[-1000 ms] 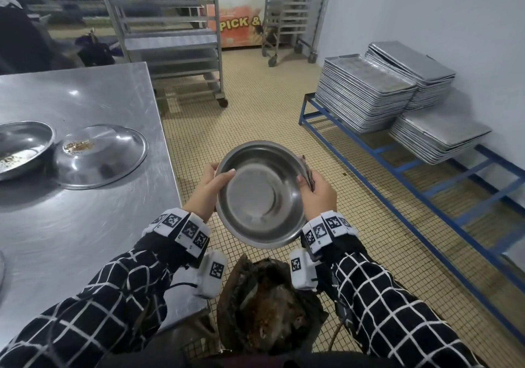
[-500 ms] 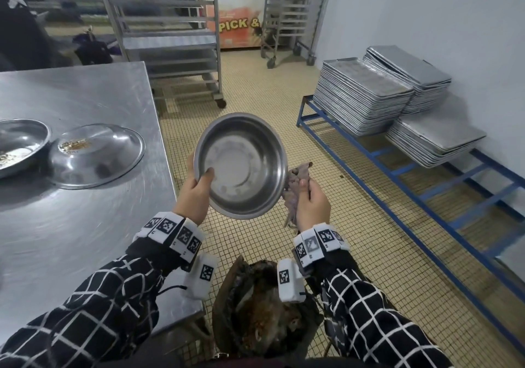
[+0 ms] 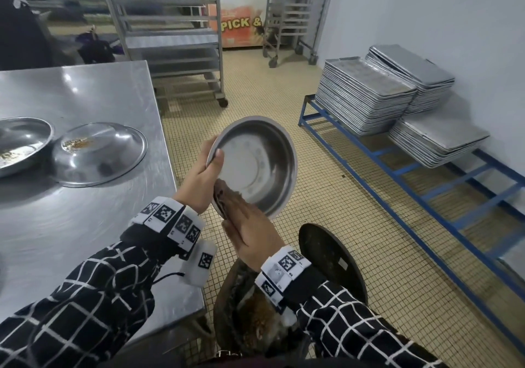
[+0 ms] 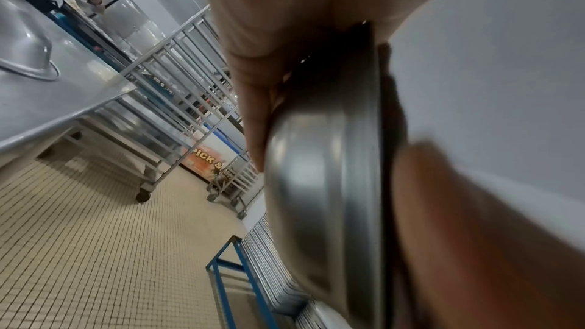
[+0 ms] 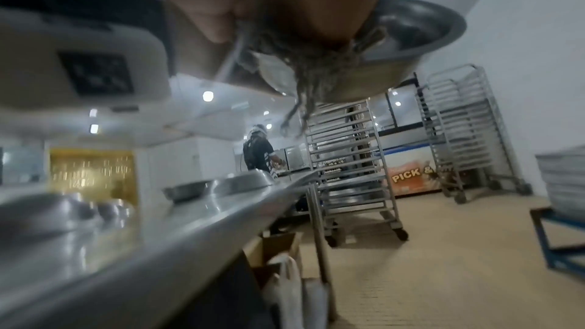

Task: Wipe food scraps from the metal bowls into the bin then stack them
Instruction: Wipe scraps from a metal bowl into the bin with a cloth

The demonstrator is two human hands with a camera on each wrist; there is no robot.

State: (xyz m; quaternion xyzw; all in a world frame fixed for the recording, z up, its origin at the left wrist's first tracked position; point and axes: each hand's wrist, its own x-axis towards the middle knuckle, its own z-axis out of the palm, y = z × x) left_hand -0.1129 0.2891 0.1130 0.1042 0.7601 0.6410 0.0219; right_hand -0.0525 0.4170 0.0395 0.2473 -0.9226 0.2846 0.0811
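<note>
My left hand (image 3: 204, 174) grips the left rim of a metal bowl (image 3: 255, 165), held tilted on edge above the floor with its inside facing me. My right hand (image 3: 244, 225) holds a grey-brown rag (image 3: 224, 197) against the bowl's lower left inside wall. In the right wrist view the rag (image 5: 316, 64) hangs from under my hand over the bowl (image 5: 411, 34). The left wrist view shows the bowl (image 4: 316, 197) from outside. The bin (image 3: 255, 319) with scraps stands below my right wrist, lid (image 3: 332, 265) up. An upturned bowl (image 3: 99, 154) and another bowl (image 3: 20, 146), both with scraps, sit on the table.
The steel table (image 3: 85, 225) fills the left, its corner close to the bin. Stacks of metal trays (image 3: 366, 94) rest on a blue rack (image 3: 426, 205) along the right wall. Wheeled tray racks (image 3: 170, 40) stand at the back. Another person (image 3: 17, 26) is at far left.
My right hand let go of the bowl's right rim, drew back with the rag, then came in to the bowl's lower left inside. My left hand keeps hold of the rim.
</note>
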